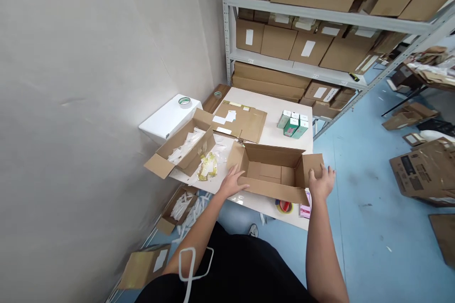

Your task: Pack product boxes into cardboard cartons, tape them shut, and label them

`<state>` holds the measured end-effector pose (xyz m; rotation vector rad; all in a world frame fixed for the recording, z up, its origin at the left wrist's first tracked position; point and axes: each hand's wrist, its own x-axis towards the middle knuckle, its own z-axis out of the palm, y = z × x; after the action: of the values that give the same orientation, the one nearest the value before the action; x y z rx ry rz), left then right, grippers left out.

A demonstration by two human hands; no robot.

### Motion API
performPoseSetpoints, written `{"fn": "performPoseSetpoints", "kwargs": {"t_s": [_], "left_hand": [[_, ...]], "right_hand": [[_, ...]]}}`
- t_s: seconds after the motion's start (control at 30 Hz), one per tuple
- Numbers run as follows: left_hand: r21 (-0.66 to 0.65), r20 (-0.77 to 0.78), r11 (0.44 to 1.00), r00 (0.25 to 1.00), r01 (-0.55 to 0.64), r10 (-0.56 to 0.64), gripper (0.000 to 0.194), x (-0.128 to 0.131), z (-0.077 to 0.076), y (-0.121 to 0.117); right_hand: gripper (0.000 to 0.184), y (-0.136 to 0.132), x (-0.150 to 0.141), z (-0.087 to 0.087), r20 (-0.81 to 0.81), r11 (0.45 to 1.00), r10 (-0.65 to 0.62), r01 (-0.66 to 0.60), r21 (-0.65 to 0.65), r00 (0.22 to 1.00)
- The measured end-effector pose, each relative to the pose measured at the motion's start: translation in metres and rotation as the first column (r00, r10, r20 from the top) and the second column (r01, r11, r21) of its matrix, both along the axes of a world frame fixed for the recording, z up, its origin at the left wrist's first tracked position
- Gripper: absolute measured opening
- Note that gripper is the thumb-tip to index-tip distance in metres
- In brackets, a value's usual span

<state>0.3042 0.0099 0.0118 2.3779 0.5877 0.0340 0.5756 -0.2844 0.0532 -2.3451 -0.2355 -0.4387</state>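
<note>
An open cardboard box (273,192) sits at the near edge of the white table (277,99), its inside bare and its end flaps folded outward. At the box's near left corner is my left hand (232,182), fingers spread and touching the cardboard by the left flap. My right hand (321,183) holds the outer edge of the right flap (313,166), with the thumb on its face. Beside the near side lie rolls of tape (284,206) and a pink-and-white packet (304,210), partly hidden under the box.
Several green-and-white small boxes (293,124) stand at the table's far right. A flattened cardboard sheet (249,120) lies behind the box. Leftward are a carton of white packets (188,144) and a yellow plastic bag (207,166). A loaded metal shelf (330,16) stands behind.
</note>
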Motion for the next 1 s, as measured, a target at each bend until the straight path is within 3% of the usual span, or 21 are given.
{"fn": "performPoseSetpoints", "kwargs": {"t_s": [0.13, 0.23, 0.33, 0.5, 0.67, 0.77, 0.87, 1.0], "left_hand": [[-0.052, 0.217, 0.998, 0.975, -0.047, 0.057, 0.057, -0.011, 0.017, 0.034], [-0.101, 0.356, 0.986, 0.921, -0.131, 0.159, 0.048, -0.022, 0.027, 0.074], [-0.176, 0.426, 0.958, 0.86, -0.225, 0.28, 0.047, -0.041, 0.03, 0.121], [-0.291, 0.429, 0.887, 0.779, -0.359, 0.456, 0.051, -0.089, 0.024, 0.192], [-0.236, 0.375, 0.854, 0.767, -0.464, 0.521, 0.054, -0.138, 0.009, 0.241], [-0.178, 0.34, 0.844, 0.774, -0.506, 0.535, 0.053, -0.163, -0.002, 0.261], [-0.153, 0.273, 0.838, 0.792, -0.524, 0.546, 0.05, -0.18, -0.012, 0.27], [-0.156, 0.242, 0.866, 0.832, -0.475, 0.5, 0.041, -0.189, -0.017, 0.266]], "right_hand": [[0.061, 0.073, -0.034, 0.03, 0.043, 0.981, 0.17, -0.173, 0.083, 0.985], [0.061, 0.145, -0.072, 0.041, -0.053, 0.903, 0.383, -0.362, 0.23, 0.922], [0.058, 0.22, -0.111, 0.038, -0.155, 0.819, 0.523, -0.445, 0.361, 0.838], [0.06, 0.331, -0.158, 0.013, -0.291, 0.696, 0.702, -0.541, 0.471, 0.65], [0.059, 0.422, -0.184, -0.013, -0.387, 0.655, 0.752, -0.673, 0.344, 0.534], [0.057, 0.47, -0.199, -0.025, -0.417, 0.59, 0.779, -0.772, 0.235, 0.468], [0.058, 0.514, -0.215, -0.034, -0.436, 0.483, 0.806, -0.871, 0.093, 0.401], [0.077, 0.566, -0.233, -0.044, -0.574, 0.259, 0.763, -0.954, -0.15, 0.298]]}}
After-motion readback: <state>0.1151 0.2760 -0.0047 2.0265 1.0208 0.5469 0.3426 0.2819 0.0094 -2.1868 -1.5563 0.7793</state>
